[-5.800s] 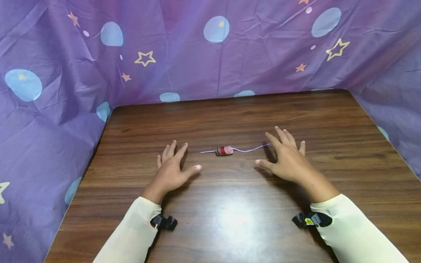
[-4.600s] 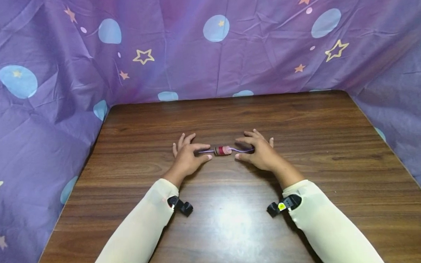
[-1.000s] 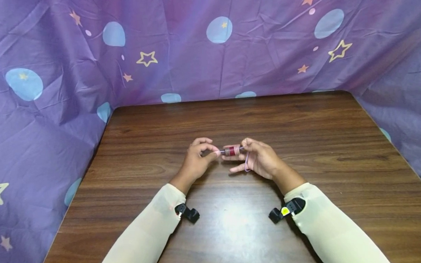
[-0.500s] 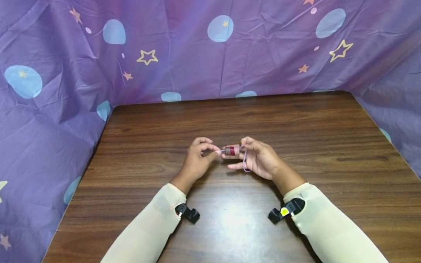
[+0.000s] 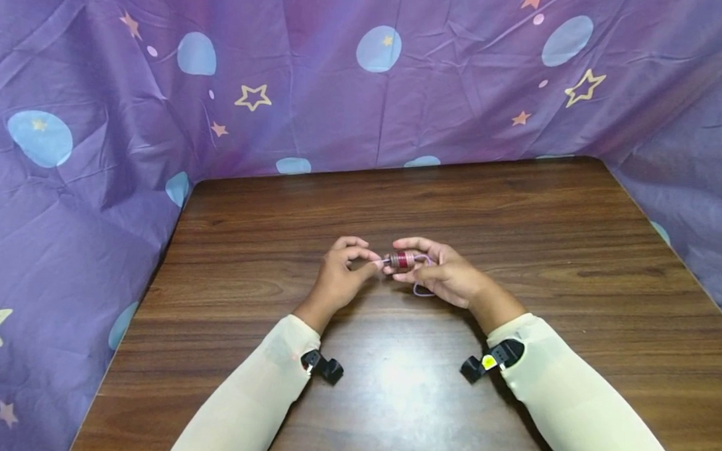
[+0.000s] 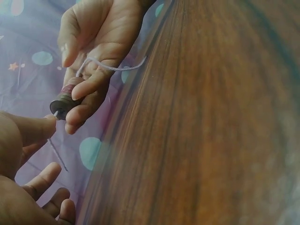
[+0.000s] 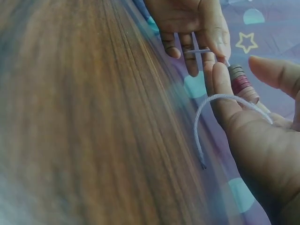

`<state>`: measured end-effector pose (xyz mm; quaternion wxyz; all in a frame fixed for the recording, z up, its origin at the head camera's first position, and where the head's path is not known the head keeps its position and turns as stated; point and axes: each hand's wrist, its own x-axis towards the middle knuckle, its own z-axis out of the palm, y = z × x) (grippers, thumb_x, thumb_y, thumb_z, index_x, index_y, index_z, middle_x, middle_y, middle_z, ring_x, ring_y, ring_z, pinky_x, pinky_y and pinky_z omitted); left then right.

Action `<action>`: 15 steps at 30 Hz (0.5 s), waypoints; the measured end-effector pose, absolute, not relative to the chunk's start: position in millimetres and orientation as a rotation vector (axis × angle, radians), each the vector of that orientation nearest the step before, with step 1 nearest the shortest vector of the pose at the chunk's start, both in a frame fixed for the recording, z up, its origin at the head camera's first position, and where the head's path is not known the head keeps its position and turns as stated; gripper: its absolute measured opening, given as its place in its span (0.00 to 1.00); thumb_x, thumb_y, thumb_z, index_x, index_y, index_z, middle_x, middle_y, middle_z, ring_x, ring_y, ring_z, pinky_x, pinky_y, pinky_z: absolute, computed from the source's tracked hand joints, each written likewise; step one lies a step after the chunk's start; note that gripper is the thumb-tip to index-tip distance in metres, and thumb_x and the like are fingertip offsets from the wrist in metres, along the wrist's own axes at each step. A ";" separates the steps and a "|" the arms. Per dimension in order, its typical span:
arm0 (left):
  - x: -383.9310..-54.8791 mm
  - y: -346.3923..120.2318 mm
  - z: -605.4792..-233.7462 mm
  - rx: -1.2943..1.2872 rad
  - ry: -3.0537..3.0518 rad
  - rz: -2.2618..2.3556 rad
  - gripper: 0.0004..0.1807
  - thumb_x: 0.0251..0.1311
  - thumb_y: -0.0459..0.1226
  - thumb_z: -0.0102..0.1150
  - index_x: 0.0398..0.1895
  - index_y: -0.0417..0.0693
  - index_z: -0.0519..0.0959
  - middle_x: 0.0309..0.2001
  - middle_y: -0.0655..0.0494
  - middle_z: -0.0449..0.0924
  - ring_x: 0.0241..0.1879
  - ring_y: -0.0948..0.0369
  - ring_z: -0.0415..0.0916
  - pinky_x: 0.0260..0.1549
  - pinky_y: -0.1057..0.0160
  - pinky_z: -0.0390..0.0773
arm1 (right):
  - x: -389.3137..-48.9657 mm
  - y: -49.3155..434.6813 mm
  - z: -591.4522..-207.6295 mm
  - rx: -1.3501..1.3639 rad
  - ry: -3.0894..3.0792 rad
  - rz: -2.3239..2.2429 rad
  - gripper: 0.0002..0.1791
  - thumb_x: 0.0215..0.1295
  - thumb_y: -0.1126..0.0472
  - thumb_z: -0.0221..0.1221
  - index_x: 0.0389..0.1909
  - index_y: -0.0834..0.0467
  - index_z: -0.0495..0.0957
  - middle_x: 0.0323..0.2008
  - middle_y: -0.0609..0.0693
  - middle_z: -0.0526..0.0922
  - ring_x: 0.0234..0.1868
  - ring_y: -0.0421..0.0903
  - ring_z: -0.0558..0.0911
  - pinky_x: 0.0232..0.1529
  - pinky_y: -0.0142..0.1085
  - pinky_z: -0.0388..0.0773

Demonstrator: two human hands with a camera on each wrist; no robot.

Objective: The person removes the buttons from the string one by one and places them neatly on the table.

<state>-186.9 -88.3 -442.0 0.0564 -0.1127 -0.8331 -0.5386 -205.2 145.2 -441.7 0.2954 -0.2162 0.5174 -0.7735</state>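
A short stack of thin round discs (image 5: 403, 259), brown, red and pink, is threaded on a lilac string (image 7: 220, 96). My left hand (image 5: 337, 271) pinches the string between thumb and index fingertip, right beside the brown end; a short tail hangs past the pinch in the left wrist view. Around the stack, the fingers of my right hand (image 5: 451, 278) curl from below and cradle it. The right thumb (image 7: 272, 70) stands apart from the discs. From the pink end the longer string tail bends over the right fingers, its tip loose. Both hands are above the table.
A dark wood-grain table (image 5: 260, 381) lies beneath the hands, with a bright glare patch near its front. Purple cloth (image 5: 318, 71) printed with stars and blue spots hangs behind and at both sides. Each sleeved wrist carries a black strapped camera (image 5: 323, 367).
Seconds ago the threaded discs lay on the table between open hands. They were lifted; just now the right thumb and index finger have let go of the string, and that hand's fingers hold the stack.
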 end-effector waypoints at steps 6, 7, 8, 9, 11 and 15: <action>-187.1 -87.1 -441.4 -0.371 -2.522 -1.628 0.07 0.53 0.37 0.72 0.34 0.46 0.88 0.53 0.44 0.80 0.55 0.54 0.75 0.47 0.52 0.76 | -205.4 148.4 -438.6 -0.507 1.462 -2.034 0.38 0.60 0.76 0.58 0.71 0.70 0.54 0.57 0.63 0.80 0.59 0.56 0.81 0.53 0.41 0.82; -187.2 -86.9 -441.5 -0.374 -2.522 -1.626 0.07 0.52 0.37 0.72 0.34 0.46 0.88 0.53 0.44 0.80 0.55 0.54 0.75 0.47 0.53 0.76 | -205.3 148.6 -438.6 -0.494 1.475 -2.030 0.37 0.60 0.76 0.58 0.70 0.69 0.56 0.56 0.62 0.80 0.58 0.56 0.81 0.51 0.41 0.83; -187.4 -86.8 -441.7 -0.377 -2.521 -1.628 0.08 0.52 0.37 0.72 0.35 0.46 0.88 0.53 0.43 0.80 0.55 0.54 0.75 0.47 0.54 0.76 | -205.2 148.6 -438.5 -0.486 1.489 -2.025 0.37 0.60 0.76 0.59 0.70 0.69 0.56 0.56 0.62 0.81 0.58 0.56 0.81 0.49 0.41 0.83; -187.4 -86.8 -441.9 -0.379 -2.521 -1.629 0.08 0.52 0.37 0.72 0.35 0.46 0.88 0.52 0.44 0.80 0.54 0.55 0.76 0.47 0.56 0.76 | -205.0 148.5 -438.6 -0.482 1.504 -2.021 0.37 0.60 0.76 0.59 0.70 0.69 0.57 0.55 0.61 0.82 0.57 0.55 0.82 0.48 0.40 0.83; -187.3 -86.9 -442.1 -0.379 -2.523 -1.632 0.10 0.52 0.38 0.73 0.37 0.46 0.87 0.51 0.46 0.81 0.53 0.56 0.76 0.47 0.57 0.77 | -204.5 147.8 -439.1 -0.471 1.524 -2.018 0.36 0.60 0.75 0.60 0.69 0.69 0.58 0.54 0.60 0.83 0.56 0.55 0.83 0.47 0.39 0.83; -186.1 -87.3 -442.3 -0.378 -2.516 -1.637 0.14 0.52 0.39 0.73 0.43 0.49 0.86 0.50 0.52 0.81 0.52 0.57 0.77 0.48 0.54 0.79 | -203.4 144.6 -439.9 -0.443 1.571 -2.021 0.34 0.60 0.75 0.60 0.67 0.69 0.61 0.50 0.58 0.84 0.52 0.53 0.85 0.48 0.41 0.84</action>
